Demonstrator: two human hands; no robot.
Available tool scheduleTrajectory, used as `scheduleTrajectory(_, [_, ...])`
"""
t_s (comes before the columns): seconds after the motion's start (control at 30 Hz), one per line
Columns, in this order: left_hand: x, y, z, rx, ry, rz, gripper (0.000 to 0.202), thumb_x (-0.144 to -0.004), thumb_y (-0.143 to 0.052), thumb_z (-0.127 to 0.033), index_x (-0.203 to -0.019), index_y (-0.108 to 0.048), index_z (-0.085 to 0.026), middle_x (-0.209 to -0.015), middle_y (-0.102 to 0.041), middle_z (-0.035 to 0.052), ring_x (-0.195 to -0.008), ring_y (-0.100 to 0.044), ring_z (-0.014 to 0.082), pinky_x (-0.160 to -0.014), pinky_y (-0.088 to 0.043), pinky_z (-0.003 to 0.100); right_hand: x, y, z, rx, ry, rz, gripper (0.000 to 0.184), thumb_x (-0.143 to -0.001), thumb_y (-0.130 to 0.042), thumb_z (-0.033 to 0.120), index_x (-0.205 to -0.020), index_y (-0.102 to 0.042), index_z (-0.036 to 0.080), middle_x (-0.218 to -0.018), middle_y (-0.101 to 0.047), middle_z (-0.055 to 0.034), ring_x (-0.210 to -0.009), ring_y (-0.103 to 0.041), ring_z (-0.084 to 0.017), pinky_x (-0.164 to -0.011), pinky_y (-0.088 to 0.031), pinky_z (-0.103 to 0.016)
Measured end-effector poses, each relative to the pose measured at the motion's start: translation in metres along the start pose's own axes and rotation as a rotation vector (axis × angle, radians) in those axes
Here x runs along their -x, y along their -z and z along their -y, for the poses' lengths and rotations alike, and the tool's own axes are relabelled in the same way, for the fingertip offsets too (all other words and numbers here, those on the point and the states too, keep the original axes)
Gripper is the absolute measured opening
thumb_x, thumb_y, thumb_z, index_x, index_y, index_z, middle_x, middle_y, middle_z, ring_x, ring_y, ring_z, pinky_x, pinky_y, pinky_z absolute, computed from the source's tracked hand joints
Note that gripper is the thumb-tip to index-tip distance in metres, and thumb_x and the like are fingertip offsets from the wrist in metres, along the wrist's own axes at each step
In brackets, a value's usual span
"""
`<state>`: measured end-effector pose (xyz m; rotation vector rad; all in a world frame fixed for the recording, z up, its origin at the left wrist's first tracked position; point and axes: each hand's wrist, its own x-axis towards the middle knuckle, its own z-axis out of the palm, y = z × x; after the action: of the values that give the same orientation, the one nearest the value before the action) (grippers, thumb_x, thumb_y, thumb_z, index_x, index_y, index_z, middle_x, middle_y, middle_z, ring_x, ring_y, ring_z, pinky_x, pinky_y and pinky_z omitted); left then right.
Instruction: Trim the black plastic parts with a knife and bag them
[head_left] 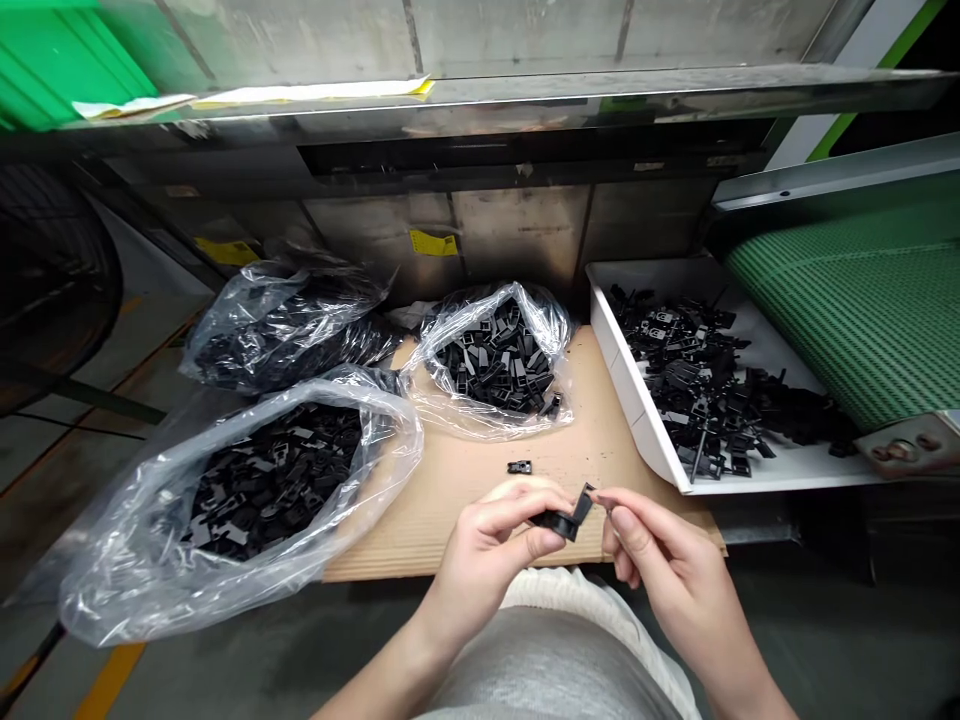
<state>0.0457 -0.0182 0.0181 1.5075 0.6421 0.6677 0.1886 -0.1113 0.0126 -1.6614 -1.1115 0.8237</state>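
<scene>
"What's in the hands?"

"A black plastic clip (562, 522), clamped in the left hand (487, 550) above the cardboard sheet (622, 450). The right hand (671, 545) is just beside it; can't tell if its grip is closed."

"Any writing?"

"Yellow labels (433, 243), unreadable. A second clip (519, 467) lies on the cardboard, well apart from the plastic bag (555, 320)."

There it was, the black plastic part (564, 522) sitting half hidden behind the fingers of the left hand (487, 550), its full shape impossible to call! The far bag (289, 330) had its contents lost under cloudy film, the little piece (519, 467) on the cardboard sheet (405, 520) was too small to read, and the green mesh belt (862, 310) ran off the right edge!
</scene>
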Motion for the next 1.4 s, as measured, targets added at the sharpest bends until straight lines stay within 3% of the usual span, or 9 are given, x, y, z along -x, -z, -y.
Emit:
scheduleTrajectory(0.1, [0.000, 0.001, 0.001, -0.122, -0.125, -0.008, 0.014, -0.074, -0.060, -0.014, -0.082, -0.069, -0.020, -0.096, -0.064, 0.0065, -0.092, -0.056, 0.0205, -0.082, -0.044, 0.031, 0.004, -0.002, 0.002, 0.059, -0.011, 0.032, 0.028, -0.086, -0.038, 0.034, -0.077, -0.059, 0.018, -0.055, -0.049, 0.0004, -0.047, -0.047, -0.011, -0.045, -0.038, -0.021])
scheduleTrajectory(0.23, [-0.002, 0.003, 0.001, -0.289, -0.330, 0.001, 0.018, -0.077, -0.055, -0.010, -0.085, -0.068, -0.020, -0.097, -0.064, 0.0076, -0.088, -0.058, 0.0194, -0.077, -0.046, 0.030, 0.005, -0.005, 0.005, 0.155, 0.101, -0.002, 0.028, -0.087, -0.037, 0.031, -0.072, -0.057, 0.018, -0.053, -0.050, 0.0007, -0.049, -0.049, -0.012, -0.047, -0.038, -0.021])
scheduleTrajectory(0.43, [-0.003, 0.008, 0.004, -0.424, -0.446, 0.022, 0.019, -0.078, -0.053, -0.009, -0.087, -0.067, -0.019, -0.096, -0.065, 0.0092, -0.084, -0.058, 0.0189, -0.073, -0.047, 0.030, 0.002, -0.004, 0.006, 0.186, 0.123, 0.036, 0.028, -0.087, -0.035, 0.030, -0.071, -0.054, 0.018, -0.054, -0.050, 0.0010, -0.050, -0.049, -0.012, -0.048, -0.037, -0.020])
scheduleTrajectory(0.7, [-0.003, 0.012, 0.002, -0.441, -0.434, 0.023, 0.020, -0.078, -0.052, -0.009, -0.087, -0.067, -0.018, -0.096, -0.065, 0.0102, -0.083, -0.058, 0.0189, -0.074, -0.047, 0.031, -0.004, -0.005, 0.007, 0.062, 0.013, 0.137, 0.031, -0.087, -0.034, 0.033, -0.066, -0.050, 0.017, -0.052, -0.042, 0.0030, -0.046, -0.041, -0.009, -0.043, -0.030, -0.020])
scheduleTrajectory(0.9, [-0.002, 0.013, 0.002, -0.450, -0.450, 0.006, 0.019, -0.078, -0.052, -0.010, -0.087, -0.066, -0.018, -0.093, -0.064, 0.0098, -0.082, -0.058, 0.0183, -0.073, -0.046, 0.030, -0.007, -0.007, 0.009, 0.093, 0.062, 0.150, 0.031, -0.087, -0.035, 0.031, -0.060, -0.045, 0.018, -0.051, -0.041, 0.0031, -0.048, -0.039, -0.009, -0.046, -0.030, -0.021])
scheduleTrajectory(1.03, [-0.002, 0.014, 0.003, -0.448, -0.441, 0.035, 0.019, -0.079, -0.052, -0.011, -0.089, -0.066, -0.019, -0.089, -0.064, 0.0086, -0.080, -0.058, 0.0180, -0.072, -0.045, 0.029, -0.012, -0.001, 0.009, 0.031, -0.028, 0.289, 0.032, -0.087, -0.036, 0.033, -0.062, -0.047, 0.017, -0.050, -0.037, 0.0043, -0.047, -0.035, -0.008, -0.044, -0.027, -0.021])
scheduleTrajectory(1.13, [-0.002, 0.013, 0.005, -0.405, -0.405, 0.072, 0.018, -0.079, -0.053, -0.013, -0.089, -0.066, -0.019, -0.088, -0.064, 0.0076, -0.081, -0.058, 0.0181, -0.075, -0.045, 0.029, -0.017, 0.004, 0.009, -0.084, -0.122, 0.412, 0.032, -0.086, -0.038, 0.036, -0.065, -0.050, 0.015, -0.047, -0.034, 0.0060, -0.043, -0.030, -0.006, -0.041, -0.023, -0.019])
scheduleTrajectory(1.23, [-0.004, 0.012, 0.007, -0.353, -0.348, 0.090, 0.015, -0.077, -0.055, -0.014, -0.088, -0.066, -0.017, -0.088, -0.064, 0.0071, -0.082, -0.059, 0.0181, -0.077, -0.044, 0.028, -0.017, 0.005, 0.010, -0.211, -0.206, 0.447, 0.032, -0.085, -0.041, 0.038, -0.066, -0.051, 0.014, -0.045, -0.034, 0.0067, -0.040, -0.025, -0.004, -0.038, -0.017, -0.019])
scheduleTrajectory(1.4, [-0.006, 0.012, 0.012, -0.274, -0.206, 0.036, 0.013, -0.074, -0.059, -0.011, -0.084, -0.067, -0.014, -0.087, -0.065, 0.0079, -0.085, -0.059, 0.0181, -0.079, -0.044, 0.026, -0.012, 0.000, 0.006, -0.397, -0.263, 0.552, 0.034, -0.082, -0.044, 0.040, -0.066, -0.054, 0.012, -0.044, -0.039, 0.0060, -0.036, -0.026, -0.003, -0.035, -0.017, -0.017])
